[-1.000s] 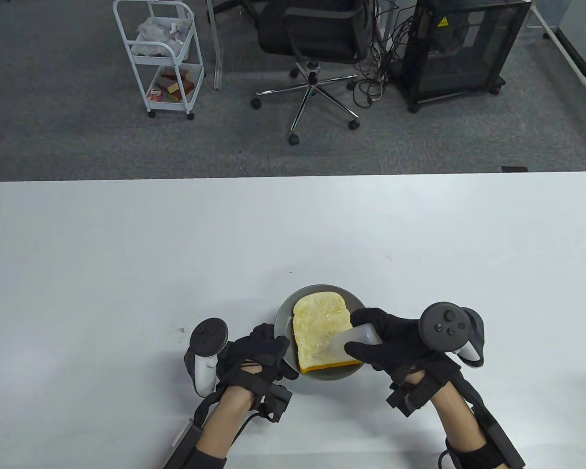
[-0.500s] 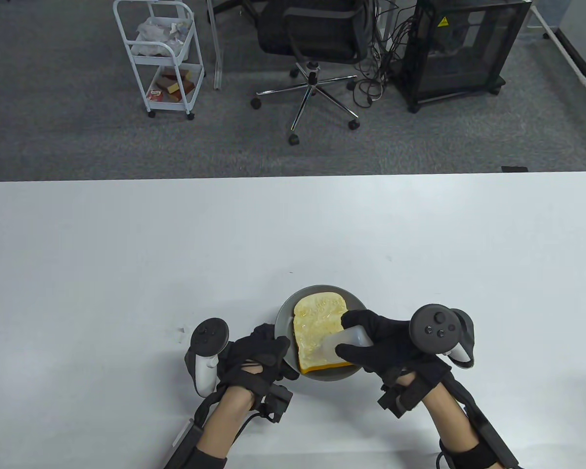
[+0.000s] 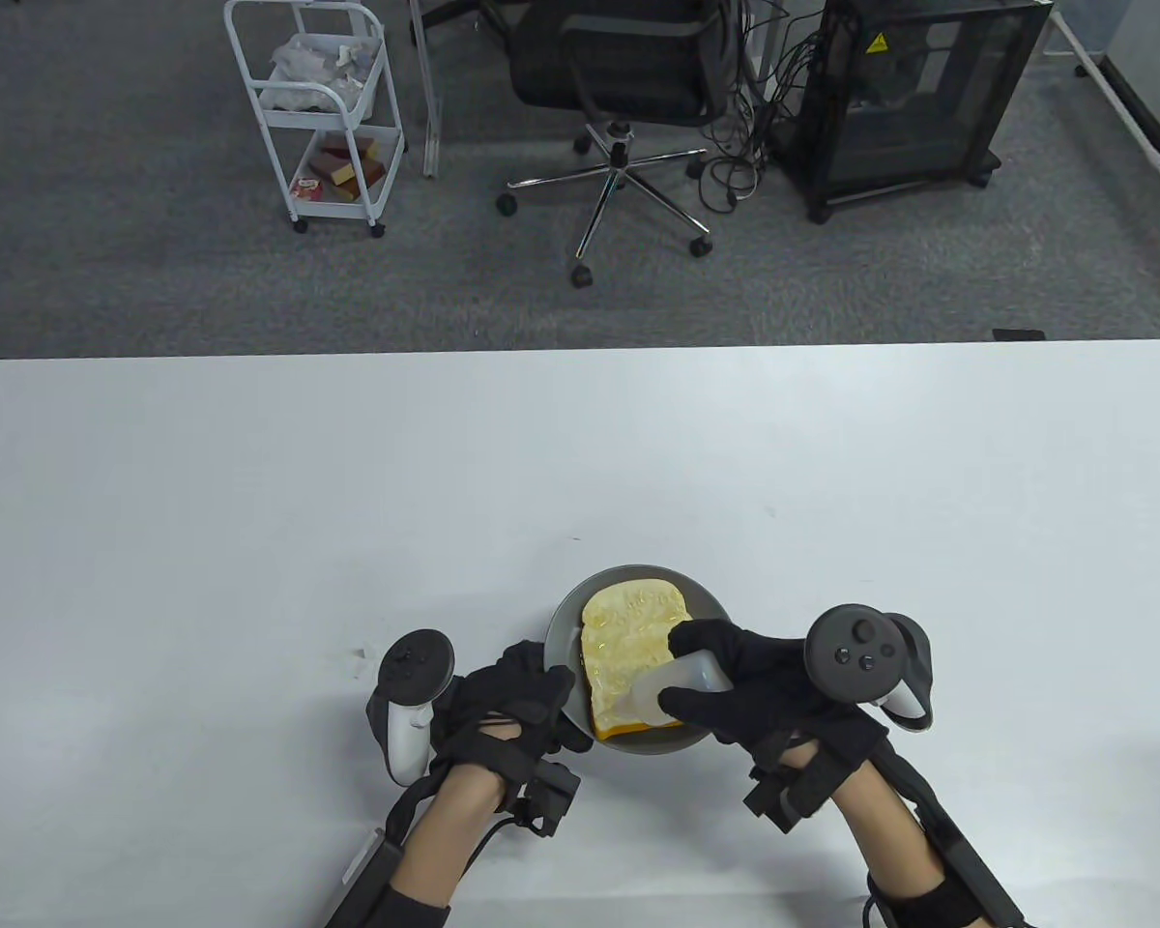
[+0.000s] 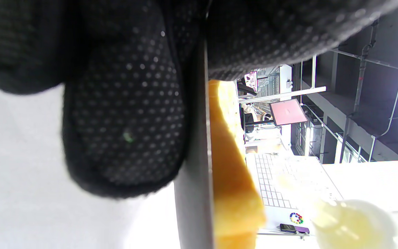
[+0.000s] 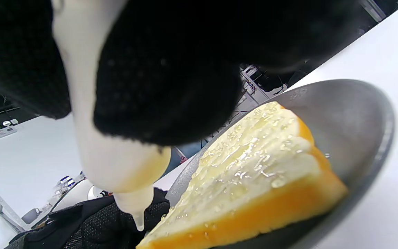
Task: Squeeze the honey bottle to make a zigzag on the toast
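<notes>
A slice of toast (image 3: pixel 628 648) with glossy honey lines lies on a grey plate (image 3: pixel 696 599) near the table's front edge. My right hand (image 3: pixel 744 681) grips a translucent squeeze bottle (image 3: pixel 677 681), tilted with its nozzle over the toast's near part. In the right wrist view the bottle (image 5: pixel 109 138) points its nozzle down just off the toast (image 5: pixel 250 173), at its near corner. My left hand (image 3: pixel 507 696) holds the plate's left rim; in the left wrist view its fingers (image 4: pixel 126 114) press on the plate rim (image 4: pixel 195 173) beside the toast (image 4: pixel 233 180).
The white table (image 3: pixel 348 503) stretches wide around the plate. Beyond its far edge stand a white cart (image 3: pixel 319 106), an office chair (image 3: pixel 628 87) and a black cabinet (image 3: pixel 918 87) on the carpet.
My right hand has moved left and a little toward the near edge with the bottle, carrying the nozzle across the toast's near part. The left hand and plate have not moved.
</notes>
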